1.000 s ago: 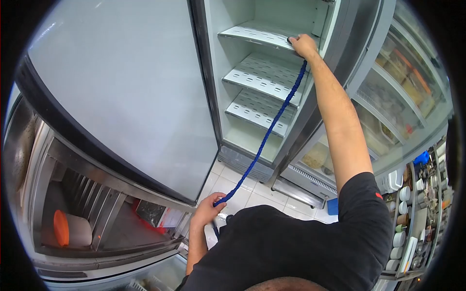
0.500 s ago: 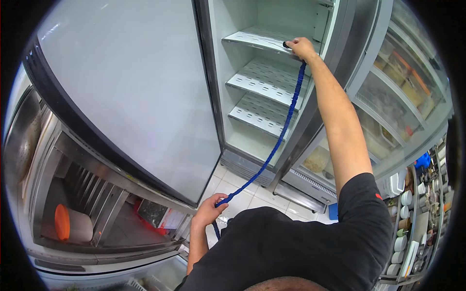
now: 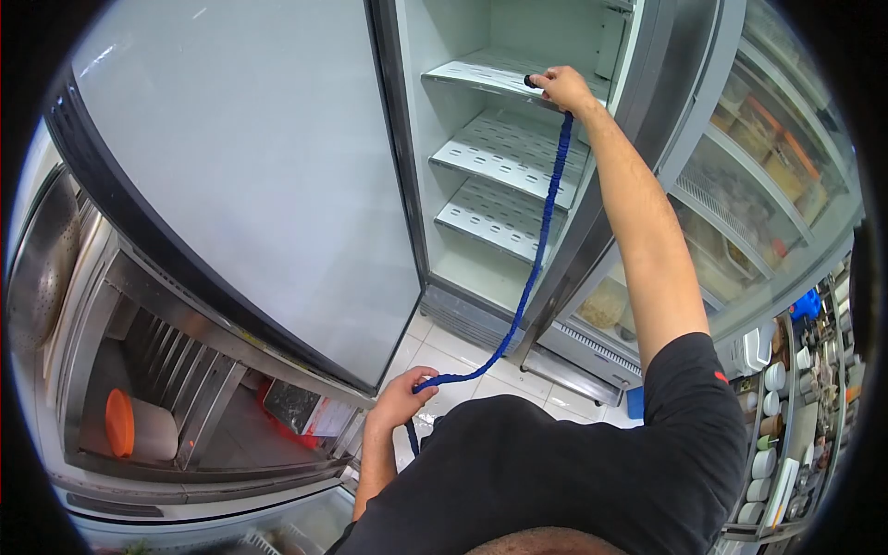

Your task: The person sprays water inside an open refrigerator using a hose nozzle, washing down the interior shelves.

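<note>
A blue crinkled hose point(image 3: 535, 268) runs in a sagging curve between my two hands. My right hand point(image 3: 562, 90) is closed round its upper end, with a black end piece point(image 3: 531, 81) sticking out to the left, in front of the top perforated shelf point(image 3: 490, 77) of an open upright fridge. Low at the centre, my left hand point(image 3: 405, 398) is closed round the lower part of the hose, and more hose hangs below it. Two more perforated white shelves point(image 3: 504, 161) sit lower in the fridge.
The large open fridge door point(image 3: 250, 185) fills the left. A steel shelf unit below it holds a tub with an orange lid point(image 3: 153, 427). At right stands a glass-door fridge point(image 3: 740, 185) with food, beside racks of dishes point(image 3: 766, 462). White tiles point(image 3: 504, 375) cover the floor.
My right hand has moved slightly left along the top shelf with the hose end. The hose sags lower and bends more sharply near my left hand. The view has shifted slightly.
</note>
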The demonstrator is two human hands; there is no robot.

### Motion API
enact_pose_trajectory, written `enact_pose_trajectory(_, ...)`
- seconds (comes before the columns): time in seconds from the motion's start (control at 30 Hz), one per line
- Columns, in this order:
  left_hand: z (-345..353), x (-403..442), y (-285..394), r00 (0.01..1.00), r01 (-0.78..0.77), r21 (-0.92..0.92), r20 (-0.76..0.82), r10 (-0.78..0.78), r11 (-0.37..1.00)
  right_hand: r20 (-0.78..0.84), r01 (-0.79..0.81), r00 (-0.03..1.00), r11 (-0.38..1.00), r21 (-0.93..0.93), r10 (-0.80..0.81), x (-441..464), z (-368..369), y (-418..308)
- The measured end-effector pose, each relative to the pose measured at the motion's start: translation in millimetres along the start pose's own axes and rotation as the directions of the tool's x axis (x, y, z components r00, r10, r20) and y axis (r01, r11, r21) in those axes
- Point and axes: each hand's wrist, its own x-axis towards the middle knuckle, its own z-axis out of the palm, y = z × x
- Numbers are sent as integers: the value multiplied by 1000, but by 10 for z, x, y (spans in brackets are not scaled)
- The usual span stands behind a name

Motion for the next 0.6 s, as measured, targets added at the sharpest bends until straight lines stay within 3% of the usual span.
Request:
enact_pose_trajectory(0.1, 17, -6, 34, 999, -42, 31, -20, 42, 999, 26, -9, 1000, 1000, -9, 9, 5, -5, -14)
enact_pose_trajectory(0.2, 13, -10, 40, 1000, -7, 25, -10, 7, 1000, -55, -18, 998, 1000, -24, 17, 53, 31, -6)
enact_pose_trajectory(0.5, -13, -8, -118, 999, 29, 7, -42, -29, 1000, -90, -143, 986, 989, -49, 138, 70, 103, 1)
enact_pose_trajectory(0.6, -24, -7, -122, 998, 46, -7, -39, -47, 999, -130, -179, 975, 984, 21, 180, 57, 124, -8)
